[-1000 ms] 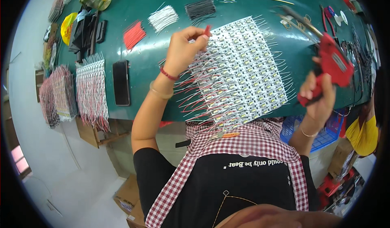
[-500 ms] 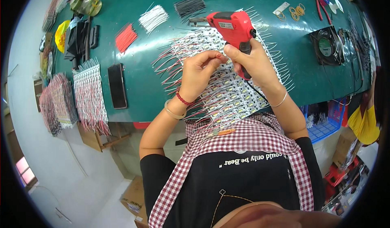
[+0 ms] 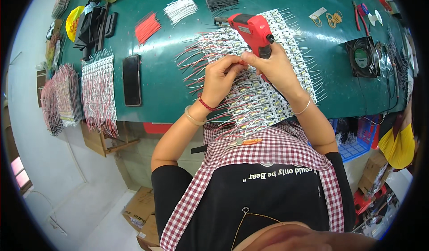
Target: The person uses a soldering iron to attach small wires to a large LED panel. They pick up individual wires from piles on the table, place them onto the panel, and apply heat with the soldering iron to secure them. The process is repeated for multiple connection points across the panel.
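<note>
Held in my right hand (image 3: 279,72) is a red and black soldering gun (image 3: 252,29), its handle in my fist and its dark metal tip pointing left. My left hand (image 3: 219,79) is closed in a pinch just beside my right thumb. Something small and reddish shows at its fingertips, too small to name. Under both hands lies a sheet of white circuit boards (image 3: 292,41) in rows, with red and white wires sticking out along its left side and pale wires along its right. The sheet's near end reaches my checked apron (image 3: 268,150).
Beyond the sheet lie bundles of red wires (image 3: 147,27), white wires (image 3: 180,9) and black wires (image 3: 222,1). A phone (image 3: 132,80) and more wired sheets (image 3: 98,90) are at left. A black fan (image 3: 363,56), pliers (image 3: 361,18) and rubber bands (image 3: 334,19) are at right.
The whole view has shifted slightly. My right thumb has come closer to my left fingertips, and the soldering gun moved a little with it. Both hands keep their grips.
</note>
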Action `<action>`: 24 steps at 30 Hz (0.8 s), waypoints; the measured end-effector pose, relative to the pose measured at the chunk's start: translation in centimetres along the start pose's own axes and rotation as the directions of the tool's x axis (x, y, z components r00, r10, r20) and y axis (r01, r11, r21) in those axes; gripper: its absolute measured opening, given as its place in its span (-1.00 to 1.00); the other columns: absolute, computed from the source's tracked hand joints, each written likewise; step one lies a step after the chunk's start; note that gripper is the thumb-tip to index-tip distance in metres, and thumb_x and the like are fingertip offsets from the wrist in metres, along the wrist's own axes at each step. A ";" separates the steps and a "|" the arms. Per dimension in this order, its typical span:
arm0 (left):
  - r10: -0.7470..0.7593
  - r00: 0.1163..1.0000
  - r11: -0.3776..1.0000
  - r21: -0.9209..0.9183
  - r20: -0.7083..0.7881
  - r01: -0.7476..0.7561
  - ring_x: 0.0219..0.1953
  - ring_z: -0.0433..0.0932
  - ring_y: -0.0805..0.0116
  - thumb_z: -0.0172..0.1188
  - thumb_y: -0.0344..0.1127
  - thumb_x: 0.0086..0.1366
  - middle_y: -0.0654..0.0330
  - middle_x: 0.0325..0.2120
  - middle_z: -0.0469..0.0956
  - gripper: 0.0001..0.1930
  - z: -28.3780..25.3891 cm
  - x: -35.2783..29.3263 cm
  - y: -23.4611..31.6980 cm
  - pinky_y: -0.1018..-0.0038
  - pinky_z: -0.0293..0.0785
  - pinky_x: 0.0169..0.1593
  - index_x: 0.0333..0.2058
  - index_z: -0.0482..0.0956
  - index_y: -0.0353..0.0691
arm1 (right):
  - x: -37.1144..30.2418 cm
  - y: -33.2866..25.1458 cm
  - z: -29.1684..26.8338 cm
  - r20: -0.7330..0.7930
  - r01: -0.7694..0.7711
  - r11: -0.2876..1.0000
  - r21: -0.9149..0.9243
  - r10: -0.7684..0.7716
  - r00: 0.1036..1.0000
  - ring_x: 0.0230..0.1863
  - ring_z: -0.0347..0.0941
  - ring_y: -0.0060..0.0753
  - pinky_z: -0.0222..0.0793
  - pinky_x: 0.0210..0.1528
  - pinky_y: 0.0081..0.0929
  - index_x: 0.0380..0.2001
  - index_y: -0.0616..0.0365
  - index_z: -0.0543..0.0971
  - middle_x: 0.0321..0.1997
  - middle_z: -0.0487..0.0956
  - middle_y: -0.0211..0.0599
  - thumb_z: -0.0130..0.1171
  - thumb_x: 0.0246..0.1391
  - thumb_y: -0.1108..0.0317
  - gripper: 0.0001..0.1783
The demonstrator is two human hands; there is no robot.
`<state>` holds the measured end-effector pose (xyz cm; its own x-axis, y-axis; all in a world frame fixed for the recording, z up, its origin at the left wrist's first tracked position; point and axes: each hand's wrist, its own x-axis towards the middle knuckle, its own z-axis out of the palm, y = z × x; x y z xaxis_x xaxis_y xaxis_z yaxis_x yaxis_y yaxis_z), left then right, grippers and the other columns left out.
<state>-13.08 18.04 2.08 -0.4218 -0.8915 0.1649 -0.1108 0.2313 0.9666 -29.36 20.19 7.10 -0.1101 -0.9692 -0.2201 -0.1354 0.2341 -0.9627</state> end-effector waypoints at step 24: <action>0.464 0.862 0.575 0.670 0.205 -0.469 -0.50 0.40 0.26 0.21 -0.57 -0.04 0.21 -0.58 0.39 -0.80 -4.7 6.7 -0.7 0.38 0.37 -0.43 -0.40 0.61 -0.16 | -4.6 -1.5 -6.9 -0.199 0.137 0.905 0.402 -0.060 0.978 -0.71 0.27 -0.67 0.28 -0.66 -0.66 -0.09 0.41 0.39 -0.64 0.40 -0.39 0.08 0.13 0.34 -0.63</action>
<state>-11.61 10.13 3.44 -0.5993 -0.5811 0.5506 -0.4686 0.8123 0.3473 -35.45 24.86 10.68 -0.2955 -0.9470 -0.1262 0.2585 0.0479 -0.9648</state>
